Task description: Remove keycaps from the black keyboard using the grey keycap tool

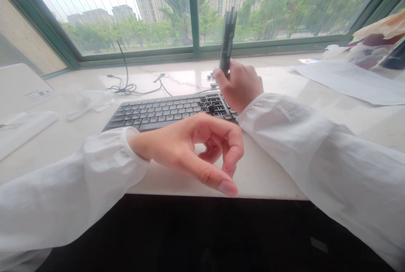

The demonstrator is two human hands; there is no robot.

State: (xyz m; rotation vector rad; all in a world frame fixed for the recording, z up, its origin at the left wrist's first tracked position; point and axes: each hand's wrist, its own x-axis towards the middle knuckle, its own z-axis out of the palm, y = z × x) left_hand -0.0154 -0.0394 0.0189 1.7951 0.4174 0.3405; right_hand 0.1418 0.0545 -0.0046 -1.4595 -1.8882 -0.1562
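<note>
A black keyboard (164,109) lies on a pale stone sill (275,166) in front of a window. My right hand (240,84) is closed round a dark slim tool (228,36) that stands upright over the keyboard's right end. My left hand (196,149) hovers near the sill's front edge, just in front of the keyboard. Its fingers are curled inward with the thumb stretched out, and nothing shows inside them. Both arms wear white sleeves.
A black cable (126,88) lies coiled behind the keyboard. Crumpled clear plastic (88,101) and a white box (19,90) sit at the left. Paper sheets (351,80) and a heap of bags (376,40) are at the right. The green window frame (193,14) stands behind.
</note>
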